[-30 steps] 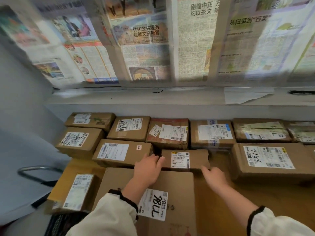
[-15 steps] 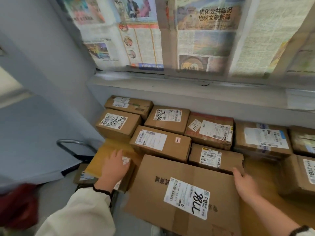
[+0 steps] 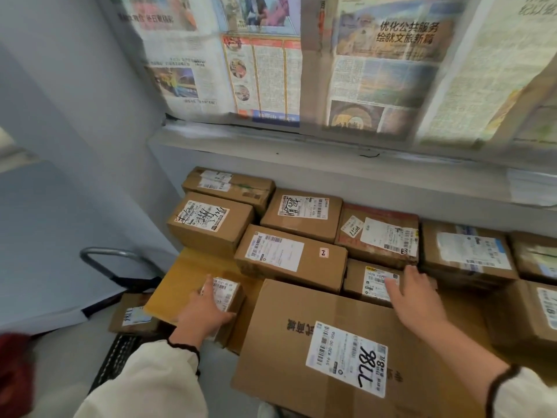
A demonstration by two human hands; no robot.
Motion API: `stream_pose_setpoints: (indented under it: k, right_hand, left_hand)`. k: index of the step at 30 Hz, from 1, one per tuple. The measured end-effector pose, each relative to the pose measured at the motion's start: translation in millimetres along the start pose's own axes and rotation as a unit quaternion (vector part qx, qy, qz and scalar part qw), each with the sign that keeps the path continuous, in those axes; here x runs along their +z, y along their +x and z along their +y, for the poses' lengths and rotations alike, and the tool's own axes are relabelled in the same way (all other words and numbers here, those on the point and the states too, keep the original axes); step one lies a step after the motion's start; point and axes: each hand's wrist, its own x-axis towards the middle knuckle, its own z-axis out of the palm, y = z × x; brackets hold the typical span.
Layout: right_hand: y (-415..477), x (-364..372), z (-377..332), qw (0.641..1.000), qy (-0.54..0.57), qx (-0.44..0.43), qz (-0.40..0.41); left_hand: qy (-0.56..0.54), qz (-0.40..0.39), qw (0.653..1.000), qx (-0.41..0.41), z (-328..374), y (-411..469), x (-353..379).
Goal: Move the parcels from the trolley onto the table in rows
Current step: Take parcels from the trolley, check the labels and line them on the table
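Note:
My left hand (image 3: 205, 312) grips a small brown parcel (image 3: 230, 300) with a white label, held at the left corner of the wooden table (image 3: 184, 273). My right hand (image 3: 417, 300) is open, its straight fingers lying over a low labelled parcel (image 3: 372, 282) behind the large flat box (image 3: 301, 342) marked 786. Several labelled cardboard parcels stand in rows on the table, among them one (image 3: 289, 257) just beyond my left hand. Another parcel (image 3: 132, 316) lies on the trolley (image 3: 116, 354) below the table's corner.
The trolley's metal handle (image 3: 99, 254) rises at the left against a grey wall. A ledge (image 3: 331, 158) under a newspaper-covered window runs behind the parcels. Something red (image 3: 13, 375) shows at the bottom left edge.
My left hand has brought the small parcel up from beside the trolley to the table's left corner. My right hand moved from the large box's far edge onto the low parcel. The view swung left.

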Motion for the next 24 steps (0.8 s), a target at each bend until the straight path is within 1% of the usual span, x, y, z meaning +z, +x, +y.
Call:
stream_pose_setpoints:
  k: [4, 7, 15, 19, 22, 24]
  right_hand:
    - [0, 4, -51, 0.997, -0.034, -0.064, -0.026]
    - [-3, 12, -84, 0.993, -0.054, -0.091, -0.052]
    - [-22, 46, -161, 0.979, -0.079, -0.169, -0.081]
    - [-34, 68, -204, 0.968, -0.098, -0.208, -0.104]
    - [-43, 83, -232, 0.96, -0.096, -0.233, -0.12]
    - [-46, 91, -248, 0.956, -0.086, -0.255, -0.119]
  left_hand:
    - [0.004, 0.007, 1.0, 0.005, 1, -5, 1]
    - [0.012, 0.01, 1.0, 0.01, 1, -9, 1]
    - [0.014, 0.011, 1.0, 0.02, -6, -17, -6]
    - [-0.012, 0.043, 0.999, 0.025, -14, -18, -20]
    - [-0.033, 0.079, 0.995, 0.046, -17, -18, -35]
    - [-0.036, 0.083, 0.994, 0.06, -17, -18, -45]
